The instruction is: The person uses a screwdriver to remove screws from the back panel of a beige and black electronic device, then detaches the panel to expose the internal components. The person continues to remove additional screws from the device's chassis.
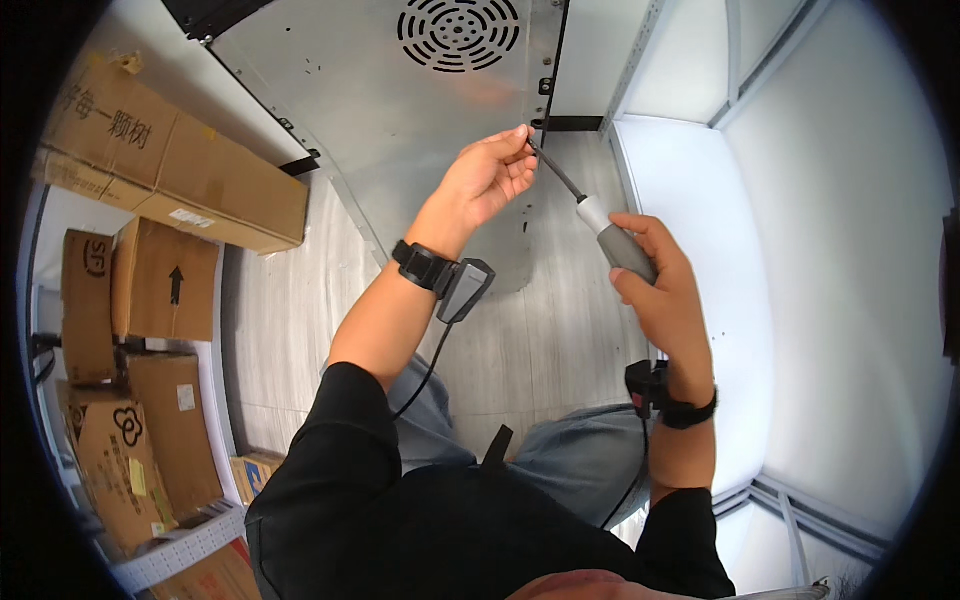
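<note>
My right hand (660, 280) is wrapped around the thick grey handle of a screwdriver (594, 213). Its dark shaft slants up and left, toward the fingers of my left hand (490, 175). Thumb and forefinger of that hand are pinched together at the screwdriver's tip; whatever lies between them is too small to make out. Both the tip and the pinch are beside the right edge of a large metal panel (400, 110), which has round vent slots near its top. Small dark fittings run along that edge.
Cardboard boxes (165, 280) are stacked on a shelf (190, 545) at the left, with a long carton (200, 170) above them. A white ledge and wall (700, 200) rise close on the right. Wood-pattern floor (290, 330) lies below. Cables hang from devices strapped to both wrists.
</note>
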Demonstrator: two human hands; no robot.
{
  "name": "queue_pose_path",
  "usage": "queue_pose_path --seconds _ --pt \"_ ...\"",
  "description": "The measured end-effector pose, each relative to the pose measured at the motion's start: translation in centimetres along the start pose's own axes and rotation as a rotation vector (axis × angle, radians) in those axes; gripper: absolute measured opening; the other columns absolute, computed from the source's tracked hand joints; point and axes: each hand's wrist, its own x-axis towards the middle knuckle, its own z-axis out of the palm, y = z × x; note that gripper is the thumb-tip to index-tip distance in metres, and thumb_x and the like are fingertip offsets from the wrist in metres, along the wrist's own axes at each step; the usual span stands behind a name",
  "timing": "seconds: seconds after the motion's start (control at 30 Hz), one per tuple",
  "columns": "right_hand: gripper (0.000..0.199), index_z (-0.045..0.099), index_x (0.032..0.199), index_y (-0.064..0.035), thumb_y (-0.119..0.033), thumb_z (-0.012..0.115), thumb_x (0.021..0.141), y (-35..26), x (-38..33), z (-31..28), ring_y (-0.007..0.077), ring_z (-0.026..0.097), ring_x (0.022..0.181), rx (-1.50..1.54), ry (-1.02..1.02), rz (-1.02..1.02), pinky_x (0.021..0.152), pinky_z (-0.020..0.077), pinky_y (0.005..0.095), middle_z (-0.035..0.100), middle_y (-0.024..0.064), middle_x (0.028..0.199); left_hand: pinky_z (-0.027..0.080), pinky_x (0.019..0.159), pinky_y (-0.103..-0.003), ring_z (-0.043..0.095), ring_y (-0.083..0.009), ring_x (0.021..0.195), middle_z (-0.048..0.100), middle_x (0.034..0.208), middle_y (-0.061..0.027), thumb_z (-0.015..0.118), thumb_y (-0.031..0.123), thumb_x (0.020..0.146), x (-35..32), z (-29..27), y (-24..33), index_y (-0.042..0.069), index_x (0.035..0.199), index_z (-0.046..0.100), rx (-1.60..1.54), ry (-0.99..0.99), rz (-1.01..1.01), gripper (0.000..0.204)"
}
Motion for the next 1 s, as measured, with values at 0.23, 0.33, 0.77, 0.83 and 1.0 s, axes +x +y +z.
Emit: queue_pose_path --seconds 0.23,0.33,0.77,0.83,1.0 --pt "0.046 0.046 0.125 -0.0066 -0.012 0.062 0.082 2.0 -1.4 6.0 0.0250 0.064 0.072 0.007 0.106 0.110 0.063 0.0486 0.0338 0.063 0.0156 0.089 0.045 0.059 -0.023 0.054 -0.0071 0.067 0.056 0.078 0.0033 0.054 0.021 0.096 2.0 0.9 -1.9 0.005 0.105 0.062 0.075 0.095 -0.002 0.021" --pt "0.046 0.045 0.125 -0.0044 -0.011 0.062 0.082 2.1 -1.4 7.8 0.0274 0.065 0.072 -0.005 0.145 0.047 0.063 0.0495 0.0346 0.064 0.0173 0.088 0.043 0.060 -0.023 0.053 -0.0061 0.068 0.058 0.080 0.0038 0.052 0.021 0.096 2.4 0.5 -1.6 0.005 0.108 0.062 0.027 0.053 -0.033 0.023" --pt "0.044 0.045 0.122 0.0000 -0.010 0.063 0.083 2.8 -0.2 9.7 0.0248 0.064 0.072 0.088 0.198 -0.033 0.063 0.0486 0.0321 0.063 0.0184 0.087 0.045 0.063 -0.024 0.053 -0.0074 0.068 0.059 0.080 0.0042 0.046 0.021 0.098 2.6 1.4 -1.5 0.006 0.112 0.062 0.103 0.075 0.046 0.026" --pt "0.044 0.045 0.122 -0.0001 -0.010 0.062 0.083 2.7 -0.2 9.6 0.0249 0.064 0.073 0.081 0.192 -0.015 0.063 0.0487 0.0321 0.063 0.0186 0.088 0.045 0.063 -0.024 0.053 -0.0072 0.068 0.059 0.080 0.0040 0.046 0.021 0.098 2.7 1.3 -1.4 0.006 0.112 0.062 0.109 0.067 0.050 0.026" --pt "0.044 0.045 0.123 -0.0006 -0.011 0.062 0.084 2.9 -0.1 9.6 0.0254 0.065 0.073 0.140 0.186 -0.023 0.064 0.0487 0.0323 0.063 0.0190 0.089 0.044 0.060 -0.022 0.052 -0.0059 0.067 0.060 0.080 0.0036 0.046 0.022 0.098 2.8 1.2 -1.4 0.005 0.112 0.062 0.134 0.067 0.067 0.027"
